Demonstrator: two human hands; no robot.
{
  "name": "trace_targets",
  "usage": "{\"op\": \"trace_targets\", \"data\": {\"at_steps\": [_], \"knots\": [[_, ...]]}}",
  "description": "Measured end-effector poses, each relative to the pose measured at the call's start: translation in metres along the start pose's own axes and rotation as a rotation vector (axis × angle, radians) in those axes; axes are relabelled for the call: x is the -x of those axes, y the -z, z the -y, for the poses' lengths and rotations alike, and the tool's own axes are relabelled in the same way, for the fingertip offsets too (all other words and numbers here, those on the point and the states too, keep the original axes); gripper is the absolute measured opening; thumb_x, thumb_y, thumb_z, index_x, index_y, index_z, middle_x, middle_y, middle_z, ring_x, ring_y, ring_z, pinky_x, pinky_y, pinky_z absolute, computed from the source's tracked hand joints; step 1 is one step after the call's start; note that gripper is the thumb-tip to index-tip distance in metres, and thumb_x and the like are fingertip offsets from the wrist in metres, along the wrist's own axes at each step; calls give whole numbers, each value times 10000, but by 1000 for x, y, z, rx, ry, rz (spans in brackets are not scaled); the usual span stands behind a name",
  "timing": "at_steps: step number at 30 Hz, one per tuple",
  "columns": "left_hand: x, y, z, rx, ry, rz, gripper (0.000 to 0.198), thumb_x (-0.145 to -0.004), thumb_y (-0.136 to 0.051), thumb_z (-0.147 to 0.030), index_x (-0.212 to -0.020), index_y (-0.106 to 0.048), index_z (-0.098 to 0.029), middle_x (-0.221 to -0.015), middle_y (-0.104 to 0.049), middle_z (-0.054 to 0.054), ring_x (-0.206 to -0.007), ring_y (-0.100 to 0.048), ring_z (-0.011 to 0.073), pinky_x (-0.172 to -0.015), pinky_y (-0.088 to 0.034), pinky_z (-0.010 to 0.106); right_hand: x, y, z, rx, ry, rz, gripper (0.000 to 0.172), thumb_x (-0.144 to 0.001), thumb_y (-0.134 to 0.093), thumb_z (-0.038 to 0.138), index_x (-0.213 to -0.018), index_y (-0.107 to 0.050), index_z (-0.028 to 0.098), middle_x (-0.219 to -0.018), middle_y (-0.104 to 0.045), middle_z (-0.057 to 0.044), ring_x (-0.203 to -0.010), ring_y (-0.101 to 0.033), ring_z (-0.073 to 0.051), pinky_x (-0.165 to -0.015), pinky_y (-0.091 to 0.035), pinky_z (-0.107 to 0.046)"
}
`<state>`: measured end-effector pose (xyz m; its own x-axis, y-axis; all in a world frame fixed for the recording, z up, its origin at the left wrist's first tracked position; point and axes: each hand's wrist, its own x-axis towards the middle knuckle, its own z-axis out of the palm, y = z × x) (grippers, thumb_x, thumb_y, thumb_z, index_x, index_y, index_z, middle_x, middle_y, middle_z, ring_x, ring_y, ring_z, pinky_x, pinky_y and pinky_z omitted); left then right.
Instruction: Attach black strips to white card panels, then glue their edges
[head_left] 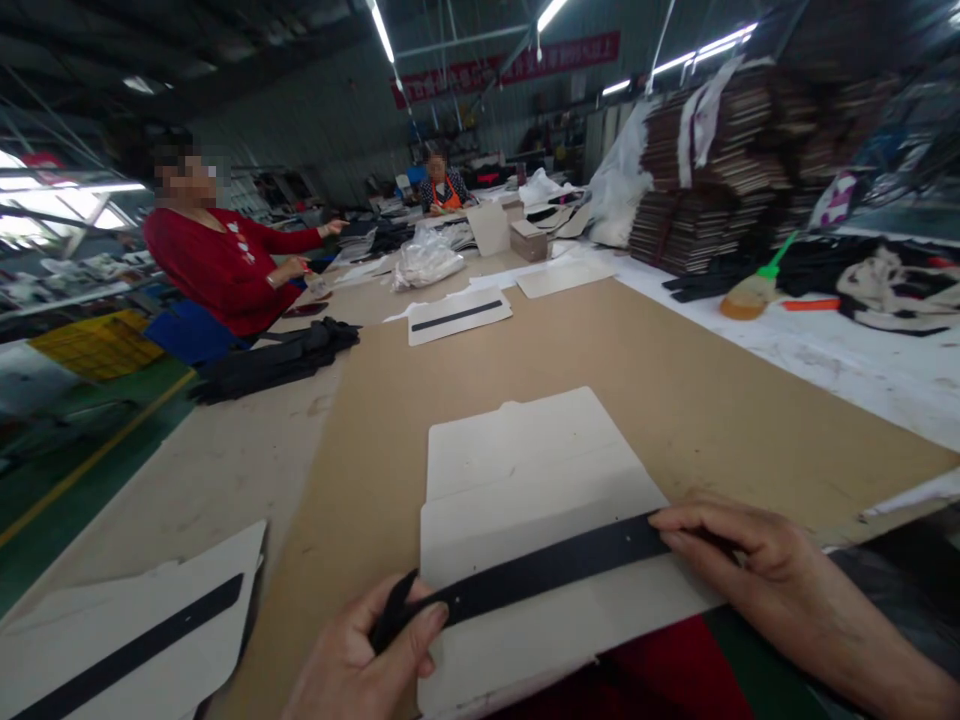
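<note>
A long black strip [555, 572] stretches across a pale, round-cornered board [517, 460] in front of me. My left hand [375, 640] pinches the strip's left end between thumb and fingers, and a bit of black material sticks up behind the thumb. At the other end, my right hand [757, 570] grips the strip between thumb and forefinger near the board's right edge. Small light dots show near both ends of the strip. To the left lies another pale board [202, 570] with a black strip [142, 655] flat on it.
Farther up the brown-covered table [420, 390] lies a board with a strip [459, 318]. Black fabric pieces [281, 360] lie at the left edge. On the right are a glue bottle [754, 290] and tall bundled stacks [705, 170]. A person in red [225, 260] stands across the left side.
</note>
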<state>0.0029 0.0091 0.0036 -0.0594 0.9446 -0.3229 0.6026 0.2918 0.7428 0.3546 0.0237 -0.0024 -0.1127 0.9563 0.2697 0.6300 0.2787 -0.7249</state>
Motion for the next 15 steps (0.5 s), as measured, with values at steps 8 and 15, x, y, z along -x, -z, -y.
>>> {"op": "trace_targets", "data": {"at_steps": [8,15], "knots": [[-17,-15,12,118,79,-120,605,-712,-613,-754,-954,-628,-201,-543,-561,-36,-647,-587,209,-530,-322,253,-12,-16,-18,37,-103,11,250,-902,-526,379,-887,-751,271,-852,-745,3,-782,-697,-184,-688,-543,-295],[-19,-17,7,121,114,-125,653,-686,-612,-784,-972,-638,-197,-515,-500,-49,-486,-409,145,-456,-248,232,-14,-20,-22,55,-131,0,253,-905,-505,358,-895,-745,279,-875,-743,15,-804,-694,-183,-707,-536,-308]]}}
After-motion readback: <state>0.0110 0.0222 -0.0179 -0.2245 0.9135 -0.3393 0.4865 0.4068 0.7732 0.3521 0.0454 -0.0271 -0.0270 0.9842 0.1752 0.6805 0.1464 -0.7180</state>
